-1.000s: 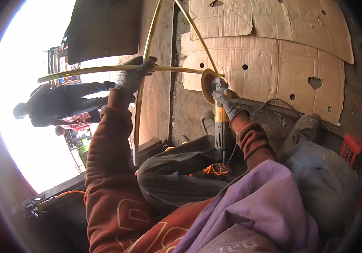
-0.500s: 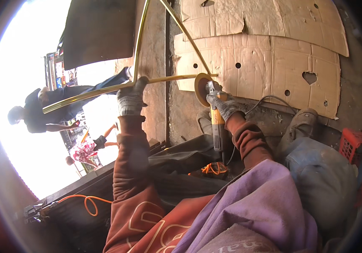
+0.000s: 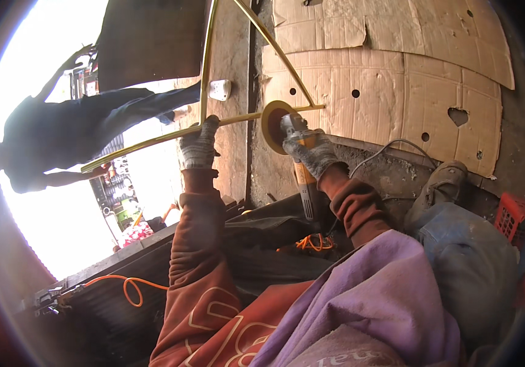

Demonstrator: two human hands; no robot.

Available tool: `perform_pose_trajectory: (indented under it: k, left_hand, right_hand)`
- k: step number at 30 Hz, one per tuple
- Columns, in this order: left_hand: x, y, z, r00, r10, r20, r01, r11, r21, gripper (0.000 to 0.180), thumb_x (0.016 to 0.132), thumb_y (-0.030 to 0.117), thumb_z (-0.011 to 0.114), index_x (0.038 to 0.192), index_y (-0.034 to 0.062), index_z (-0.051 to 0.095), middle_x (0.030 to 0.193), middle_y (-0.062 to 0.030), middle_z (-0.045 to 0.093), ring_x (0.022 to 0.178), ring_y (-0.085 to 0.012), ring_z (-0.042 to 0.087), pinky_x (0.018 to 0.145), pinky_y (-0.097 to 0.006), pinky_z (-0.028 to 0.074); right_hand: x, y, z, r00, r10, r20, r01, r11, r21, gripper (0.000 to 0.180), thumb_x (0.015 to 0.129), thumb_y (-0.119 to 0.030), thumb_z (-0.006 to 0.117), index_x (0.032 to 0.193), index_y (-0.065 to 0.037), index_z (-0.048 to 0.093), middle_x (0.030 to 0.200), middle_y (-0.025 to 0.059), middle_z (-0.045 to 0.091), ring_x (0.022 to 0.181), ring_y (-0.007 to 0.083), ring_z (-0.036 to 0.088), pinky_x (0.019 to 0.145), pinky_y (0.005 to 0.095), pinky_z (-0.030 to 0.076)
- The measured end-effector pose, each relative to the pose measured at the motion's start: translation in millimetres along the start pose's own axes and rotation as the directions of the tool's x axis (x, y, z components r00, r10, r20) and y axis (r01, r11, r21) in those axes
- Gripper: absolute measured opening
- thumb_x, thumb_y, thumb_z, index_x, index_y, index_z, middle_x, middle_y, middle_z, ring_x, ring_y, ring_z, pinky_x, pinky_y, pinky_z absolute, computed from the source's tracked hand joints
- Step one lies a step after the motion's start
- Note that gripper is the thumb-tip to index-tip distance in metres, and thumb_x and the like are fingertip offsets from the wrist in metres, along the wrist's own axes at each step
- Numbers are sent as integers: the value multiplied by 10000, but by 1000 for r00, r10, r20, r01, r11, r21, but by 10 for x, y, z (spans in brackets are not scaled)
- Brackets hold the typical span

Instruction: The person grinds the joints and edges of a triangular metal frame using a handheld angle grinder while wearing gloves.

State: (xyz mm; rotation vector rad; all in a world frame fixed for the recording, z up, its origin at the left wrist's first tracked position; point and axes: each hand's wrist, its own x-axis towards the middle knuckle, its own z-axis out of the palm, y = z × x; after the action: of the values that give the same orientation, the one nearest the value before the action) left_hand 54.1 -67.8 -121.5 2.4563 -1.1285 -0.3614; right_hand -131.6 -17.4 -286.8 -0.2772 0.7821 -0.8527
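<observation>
A frame of shiny gold-coloured metal tubes (image 3: 152, 139) spans the upper middle of the view. My left hand (image 3: 199, 147), in a grey knit glove, is closed round its near tube, close to where another tube joins. In my gloved right hand (image 3: 316, 151) is a yellow and grey angle grinder (image 3: 304, 180), gripped near its head with the body hanging down. The grinder's round brown disc (image 3: 273, 127) overlaps the near tube, left of its right end. Whether disc and tube touch, I cannot tell.
Flat cardboard sheets (image 3: 384, 104) with holes cover the ground ahead and right. A grey cable (image 3: 391, 144) runs behind the grinder. A red plastic crate (image 3: 515, 215) stands at the right. An orange cord (image 3: 129, 284) lies lower left. Another person (image 3: 85, 131) is at the left beside a dark panel (image 3: 152, 43).
The grinder has shifted left along the tube, its disc now turned more face-on. The frame and my left hand moved slightly right in view. The other person appears larger, with an arm raised.
</observation>
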Motion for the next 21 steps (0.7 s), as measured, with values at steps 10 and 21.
perform_pose_trajectory:
  k: [10,21]
  left_hand:
    - [-63,33,-79,992,82,96,-91,991,100,491,760,449,715,835,-29,634,639,-68,552,477,-141,504,388,-290,450]
    - [-55,-45,-55,991,90,95,-103,984,142,455,776,432,694,764,-17,622,568,-63,530,469,-153,503,444,-321,437]
  right_hand:
    - [121,330,-331,971,86,-222,-73,995,68,419,671,-250,817,980,-51,617,843,43,655,685,147,620,616,318,505]
    - [127,275,-411,977,121,-178,-117,993,33,435,668,-231,828,992,-102,567,846,28,631,704,152,596,639,334,486]
